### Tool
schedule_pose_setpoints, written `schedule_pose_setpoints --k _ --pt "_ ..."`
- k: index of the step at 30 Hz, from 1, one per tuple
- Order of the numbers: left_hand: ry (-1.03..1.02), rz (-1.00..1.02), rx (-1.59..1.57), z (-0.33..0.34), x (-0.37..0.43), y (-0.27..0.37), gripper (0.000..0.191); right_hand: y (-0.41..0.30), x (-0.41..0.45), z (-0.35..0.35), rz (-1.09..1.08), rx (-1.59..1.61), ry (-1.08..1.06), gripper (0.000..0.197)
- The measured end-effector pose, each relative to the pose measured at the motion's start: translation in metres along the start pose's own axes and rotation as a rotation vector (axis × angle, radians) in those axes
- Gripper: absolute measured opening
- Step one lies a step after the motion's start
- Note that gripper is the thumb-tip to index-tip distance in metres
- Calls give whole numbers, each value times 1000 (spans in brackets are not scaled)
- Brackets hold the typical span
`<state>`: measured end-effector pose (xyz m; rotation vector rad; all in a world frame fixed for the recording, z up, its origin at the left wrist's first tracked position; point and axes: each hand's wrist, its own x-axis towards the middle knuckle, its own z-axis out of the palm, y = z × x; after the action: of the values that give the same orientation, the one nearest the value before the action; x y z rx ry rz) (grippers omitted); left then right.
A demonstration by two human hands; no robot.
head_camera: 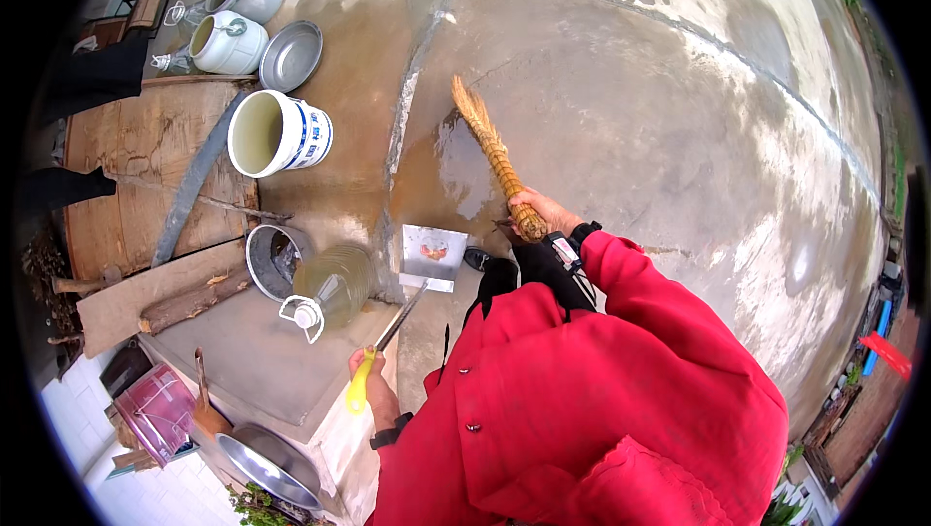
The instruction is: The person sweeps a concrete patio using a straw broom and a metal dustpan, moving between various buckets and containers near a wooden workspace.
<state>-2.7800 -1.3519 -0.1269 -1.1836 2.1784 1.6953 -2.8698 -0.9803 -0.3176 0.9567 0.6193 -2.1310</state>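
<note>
My right hand (542, 210) grips the bound handle end of a straw hand broom (498, 159), whose bristles point away from me over wet concrete. In my left hand (378, 388) is the yellow handle of a long-handled metal dustpan (434, 253). The pan lies low, near my dark shoe (476, 258), and a red and yellow mark shows on its surface. Whether the pan touches the floor I cannot tell. Both forearms are in red sleeves with dark bands at the wrists.
At left stand a white plastic bucket (280, 133), a grey bucket (265, 260) and a large clear jug (334, 286) on a concrete ledge. A metal basin (291, 57), wooden boards (145, 162), a log (193, 302) and more containers lie around. A wet patch (469, 170) shines on the floor.
</note>
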Motion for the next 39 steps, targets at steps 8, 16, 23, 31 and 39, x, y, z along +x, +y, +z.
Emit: schedule_pose_setpoints --k 8,16,23,31,39 --pt "-23 93 84 59 17 42 27 -66 0 4 -1 -7 -94 23" --pt "-66 111 76 103 48 76 30 -195 -50 -109 -141 129 336 33" --pt "-125 85 115 147 99 104 27 -218 -20 -83 -482 90 345 33" --pt "-341 48 227 235 182 185 22 -245 48 15 -149 207 55 24" --pt "-454 74 279 275 246 233 27 -316 55 -27 -290 389 333 31"
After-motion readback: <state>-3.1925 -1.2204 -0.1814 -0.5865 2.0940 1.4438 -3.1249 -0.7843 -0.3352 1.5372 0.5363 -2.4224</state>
